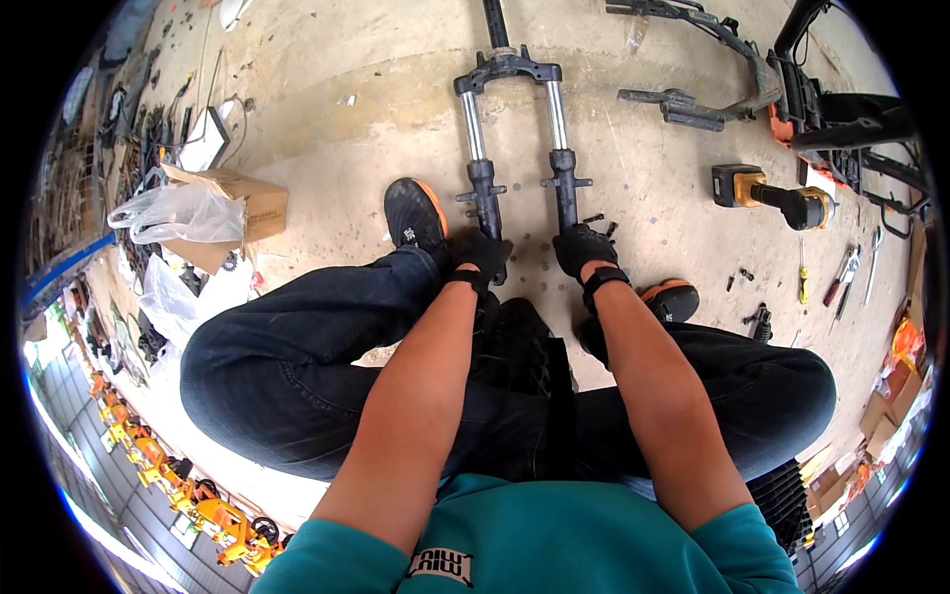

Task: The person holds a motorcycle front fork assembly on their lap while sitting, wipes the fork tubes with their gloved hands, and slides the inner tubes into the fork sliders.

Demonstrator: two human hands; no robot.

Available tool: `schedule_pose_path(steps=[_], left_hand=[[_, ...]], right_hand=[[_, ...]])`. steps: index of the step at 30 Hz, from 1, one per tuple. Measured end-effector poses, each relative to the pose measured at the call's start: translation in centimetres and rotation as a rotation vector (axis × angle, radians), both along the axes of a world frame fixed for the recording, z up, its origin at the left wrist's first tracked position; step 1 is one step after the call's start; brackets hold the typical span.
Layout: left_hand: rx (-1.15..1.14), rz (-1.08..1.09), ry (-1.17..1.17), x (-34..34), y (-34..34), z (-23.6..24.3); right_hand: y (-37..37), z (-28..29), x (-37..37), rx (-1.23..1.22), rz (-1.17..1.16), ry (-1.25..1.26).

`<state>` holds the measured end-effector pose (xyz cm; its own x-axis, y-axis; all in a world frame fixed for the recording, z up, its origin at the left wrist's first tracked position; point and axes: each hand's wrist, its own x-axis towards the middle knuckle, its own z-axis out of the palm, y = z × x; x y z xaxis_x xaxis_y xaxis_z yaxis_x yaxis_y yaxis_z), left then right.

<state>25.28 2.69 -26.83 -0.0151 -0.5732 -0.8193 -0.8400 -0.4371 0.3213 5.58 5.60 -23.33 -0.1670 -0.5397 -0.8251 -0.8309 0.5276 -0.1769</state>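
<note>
A black front fork with two silver tubes lies flat on the floor, its stem pointing away from me. My left hand, in a black glove, is closed round the near end of the left fork leg. The near end of the right fork leg is in my right hand, gloved too and closed on it. Part of each hand's fingers is hidden from above.
A yellow-and-black cordless power tool lies at the right, near a yellow-handled screwdriver and pliers. Small bolts are scattered there. A dark frame stands at far right. An opened cardboard box sits left.
</note>
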Motion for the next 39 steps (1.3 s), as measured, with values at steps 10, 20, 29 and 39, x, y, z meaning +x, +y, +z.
schedule_pose_path(steps=[10,20,29,39], left_hand=[[0.039,0.325,0.124,-1.4,-0.4,1.3],[-0.343,-0.118,-0.448,-0.7,2.7,-6.4],[0.108,-0.166,-0.144,-0.9,-1.4,-0.6],[0.065,-0.475,-0.222,1.1,3.7,-8.4]], right_hand=[[-0.1,0.6,0.1,-0.007,-0.016,0.017],[1.8,-2.1,1.2,-0.120,-0.058,0.101],[1.2,-1.5,1.0,-0.070,-0.157,0.056],[1.7,-2.1,0.9,-0.118,-0.071,0.071]])
